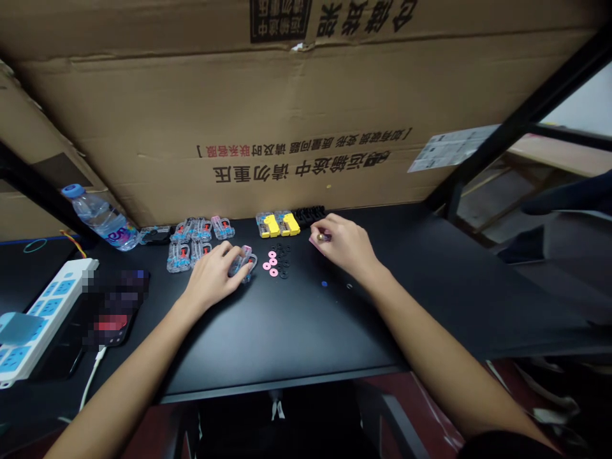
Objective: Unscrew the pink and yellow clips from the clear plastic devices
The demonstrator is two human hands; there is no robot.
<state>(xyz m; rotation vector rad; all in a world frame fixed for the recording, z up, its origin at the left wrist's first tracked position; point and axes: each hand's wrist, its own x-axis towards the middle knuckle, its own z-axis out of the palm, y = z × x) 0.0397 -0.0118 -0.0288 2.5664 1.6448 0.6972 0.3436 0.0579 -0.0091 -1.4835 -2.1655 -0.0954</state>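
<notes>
- Head view: the left hand (pixel 215 271) is closed around a clear casing (pixel 246 262) with a pink top, thumb on the near side; whether the casing touches the surface (pixel 277 338) cannot be told.
- The right hand (pixel 347 245) has its fingers drawn together on a small brass-ended piece (pixel 324 237), mostly hidden by the fingers; a pink edge shows just beneath them.
- Between the hands lie pink rings (pixel 273 272) and, just to their right, a scatter of black rings (pixel 284 275).
- More clear casings with red and blue parts (pixel 178 257) stand grouped beyond the left hand, near the cardboard (pixel 296 95).
- Farther right along the back are two yellow-fronted pieces (pixel 289 224), side by side, with a cluster of black parts (pixel 308 215) next to them.
- A small blue disc (pixel 324 284) and a tiny pale ring (pixel 349 286) lie nearer than the right hand.
- At far left are a bottle (pixel 102 217), a white power strip (pixel 71 273) and a phone (pixel 115 322), its screen blurred out.
</notes>
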